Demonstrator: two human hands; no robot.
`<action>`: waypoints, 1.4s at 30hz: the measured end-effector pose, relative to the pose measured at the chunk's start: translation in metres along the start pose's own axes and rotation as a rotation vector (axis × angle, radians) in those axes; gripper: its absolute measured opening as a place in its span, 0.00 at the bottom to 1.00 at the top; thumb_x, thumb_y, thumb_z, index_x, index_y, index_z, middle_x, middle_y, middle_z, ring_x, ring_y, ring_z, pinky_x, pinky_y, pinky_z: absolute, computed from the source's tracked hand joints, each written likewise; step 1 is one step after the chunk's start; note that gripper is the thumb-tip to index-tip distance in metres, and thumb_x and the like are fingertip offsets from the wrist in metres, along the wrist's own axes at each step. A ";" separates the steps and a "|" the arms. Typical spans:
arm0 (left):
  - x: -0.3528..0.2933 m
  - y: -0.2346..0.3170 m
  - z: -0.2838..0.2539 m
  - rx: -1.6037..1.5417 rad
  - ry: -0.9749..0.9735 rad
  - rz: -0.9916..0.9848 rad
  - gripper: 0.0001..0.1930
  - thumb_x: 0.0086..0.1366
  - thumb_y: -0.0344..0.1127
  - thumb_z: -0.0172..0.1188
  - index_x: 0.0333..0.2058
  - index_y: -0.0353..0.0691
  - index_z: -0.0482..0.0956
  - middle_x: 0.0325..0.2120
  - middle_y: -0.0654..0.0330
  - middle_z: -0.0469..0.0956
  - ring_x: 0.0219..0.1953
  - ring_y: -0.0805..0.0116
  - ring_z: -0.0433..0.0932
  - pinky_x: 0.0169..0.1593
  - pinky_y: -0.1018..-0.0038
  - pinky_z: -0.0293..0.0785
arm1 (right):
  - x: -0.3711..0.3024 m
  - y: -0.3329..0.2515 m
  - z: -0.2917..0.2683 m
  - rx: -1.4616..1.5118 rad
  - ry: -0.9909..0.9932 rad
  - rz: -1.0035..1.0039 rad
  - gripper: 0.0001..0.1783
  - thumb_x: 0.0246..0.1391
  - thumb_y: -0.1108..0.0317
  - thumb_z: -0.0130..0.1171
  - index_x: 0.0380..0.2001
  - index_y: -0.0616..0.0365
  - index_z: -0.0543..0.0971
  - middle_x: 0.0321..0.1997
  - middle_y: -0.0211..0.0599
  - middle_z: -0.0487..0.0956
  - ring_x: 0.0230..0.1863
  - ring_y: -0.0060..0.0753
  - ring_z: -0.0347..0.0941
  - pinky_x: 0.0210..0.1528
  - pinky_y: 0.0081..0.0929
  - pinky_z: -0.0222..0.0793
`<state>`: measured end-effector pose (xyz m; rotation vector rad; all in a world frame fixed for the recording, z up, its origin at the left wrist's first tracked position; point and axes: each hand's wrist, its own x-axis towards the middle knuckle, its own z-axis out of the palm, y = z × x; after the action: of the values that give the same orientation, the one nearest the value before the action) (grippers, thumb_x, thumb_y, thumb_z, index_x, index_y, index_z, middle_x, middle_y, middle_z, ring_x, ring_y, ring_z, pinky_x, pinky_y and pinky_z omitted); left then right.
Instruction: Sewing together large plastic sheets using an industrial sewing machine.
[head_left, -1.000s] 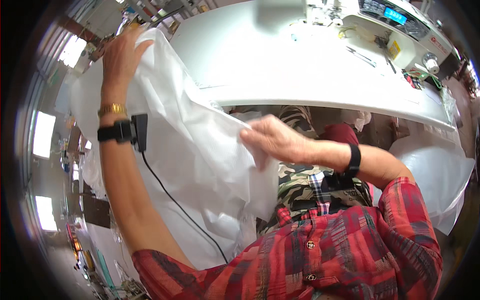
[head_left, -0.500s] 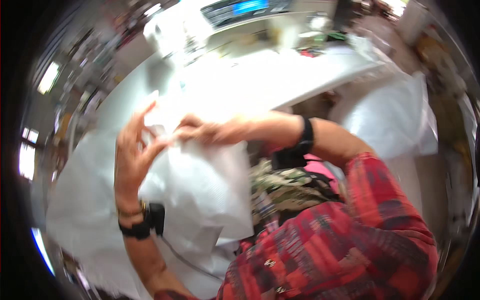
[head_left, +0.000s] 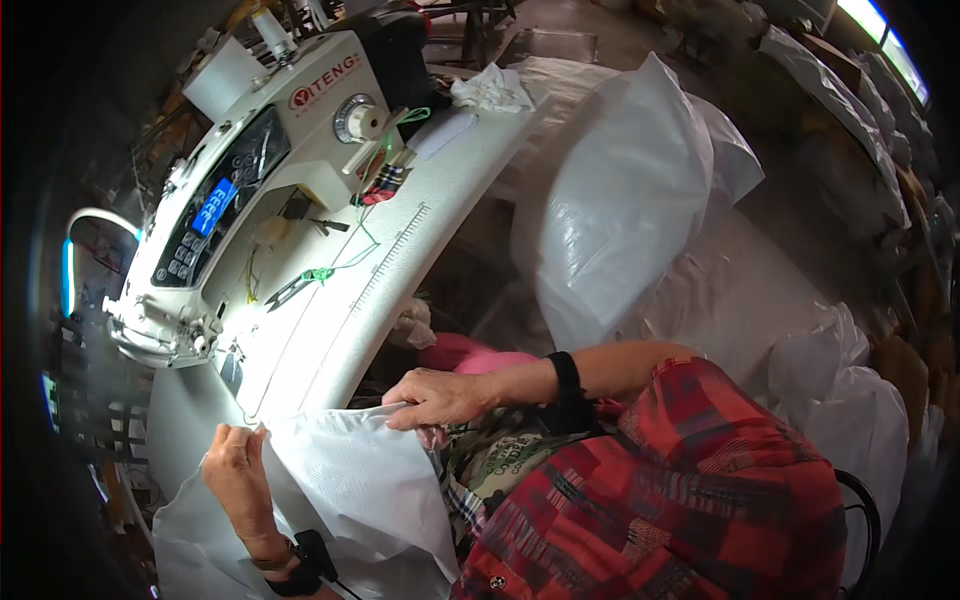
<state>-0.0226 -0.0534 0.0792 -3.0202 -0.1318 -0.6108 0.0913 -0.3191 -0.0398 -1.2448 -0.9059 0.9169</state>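
A large white woven plastic sheet (head_left: 365, 475) hangs over my lap at the front edge of the sewing table. My left hand (head_left: 238, 475) pinches its upper edge at the left corner, fingers curled closed. Farther right along the same edge, my right hand (head_left: 435, 397) grips the sheet between thumb and fingers. The edge runs fairly straight between both hands. Just beyond my left hand is the needle end of a white sewing machine (head_left: 325, 110), with a lit blue display on its arm.
On the table (head_left: 300, 375) lie small thread snips (head_left: 290, 290) with a green cord, beside a printed ruler scale. A plaid cloth scrap (head_left: 383, 185) and a crumpled white wad (head_left: 492, 90) sit farther back. Bulky white sacks (head_left: 625, 200) stand to the right.
My view has swung right, bringing the sewing machine and sacks into sight. My left hand's fingers, spread before, are now closed on the sheet; my hands have moved apart along its edge.
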 end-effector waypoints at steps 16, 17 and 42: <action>0.006 0.137 0.051 -0.539 -0.293 0.267 0.08 0.49 0.31 0.70 0.23 0.38 0.78 0.19 0.57 0.69 0.25 0.56 0.70 0.32 0.63 0.65 | -0.078 0.093 -0.123 -1.320 0.396 -0.155 0.11 0.58 0.63 0.52 0.31 0.58 0.79 0.29 0.46 0.80 0.30 0.45 0.79 0.35 0.38 0.73; 0.008 0.135 0.062 -0.549 -0.308 0.262 0.08 0.49 0.31 0.70 0.23 0.38 0.78 0.19 0.57 0.69 0.25 0.56 0.70 0.32 0.63 0.65 | -0.092 0.089 -0.137 -1.402 0.252 0.167 0.12 0.57 0.61 0.54 0.29 0.58 0.80 0.27 0.45 0.80 0.31 0.45 0.79 0.35 0.39 0.73; -0.030 0.127 0.071 -0.994 -0.461 0.064 0.13 0.58 0.37 0.68 0.27 0.30 0.80 0.15 0.52 0.71 0.16 0.64 0.68 0.24 0.72 0.64 | -0.158 -0.038 -0.167 -1.691 0.431 0.338 0.09 0.48 0.72 0.55 0.34 0.57 0.79 0.25 0.42 0.82 0.29 0.42 0.81 0.33 0.37 0.76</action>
<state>-0.0105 -0.1770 -0.0025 -4.0379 0.3633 0.1186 0.1902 -0.5301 -0.0278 -2.9273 -1.0814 -0.1551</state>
